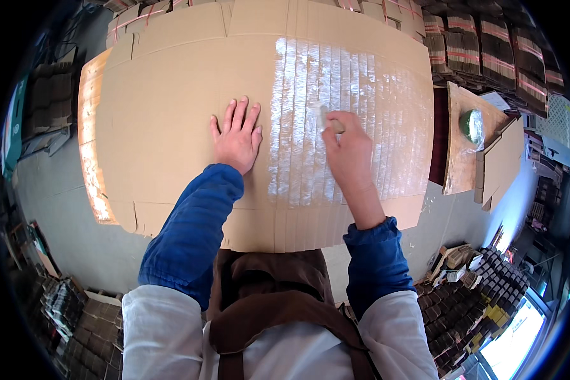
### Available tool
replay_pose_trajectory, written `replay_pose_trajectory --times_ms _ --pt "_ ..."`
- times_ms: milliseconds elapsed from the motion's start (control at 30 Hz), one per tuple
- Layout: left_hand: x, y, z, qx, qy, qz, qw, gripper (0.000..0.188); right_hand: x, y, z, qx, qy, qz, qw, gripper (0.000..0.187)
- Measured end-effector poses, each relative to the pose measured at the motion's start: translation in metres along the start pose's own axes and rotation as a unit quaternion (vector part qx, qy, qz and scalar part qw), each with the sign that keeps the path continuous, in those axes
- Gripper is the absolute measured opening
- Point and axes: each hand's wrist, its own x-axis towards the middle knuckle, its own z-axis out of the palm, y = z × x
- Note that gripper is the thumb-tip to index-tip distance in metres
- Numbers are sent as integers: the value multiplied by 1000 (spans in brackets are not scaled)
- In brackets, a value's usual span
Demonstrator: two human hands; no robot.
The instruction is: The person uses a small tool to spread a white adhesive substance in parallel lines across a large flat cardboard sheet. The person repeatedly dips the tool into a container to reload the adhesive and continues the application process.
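Observation:
A large flat sheet of brown cardboard lies on a wooden table in front of me. My left hand rests flat on its bare part, left of centre, fingers spread. Across the right half runs a wet, shiny whitish coating, streaked over narrow parallel strips; it looks like glue. My right hand is closed round a small pale brush-like tool, its tip against the coated area. Most of the tool is hidden by the fingers, so its exact kind is unclear.
To the right, a wooden board carries a round green container with clear plastic, beside loose cardboard pieces. Strapped cardboard stacks stand behind. More bundles and a bright screen are at lower right.

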Motion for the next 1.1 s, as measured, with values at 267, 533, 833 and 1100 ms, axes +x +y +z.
replay_pose_trajectory --times_ms 267,533,833,1100 --pt "0 1 -3 -15 10 0 1000 48 14 -6 20 -73 -4 -81 994 17" --pt "-3 0 -6 -15 -15 -12 1000 50 34 15 32 -166 -23 -126 978 26" --pt "2 1 -5 -16 -14 -12 1000 50 77 19 41 -203 33 -145 968 18" --pt "4 3 -8 -25 -15 -12 999 50 106 20 42 -143 63 -150 976 18"
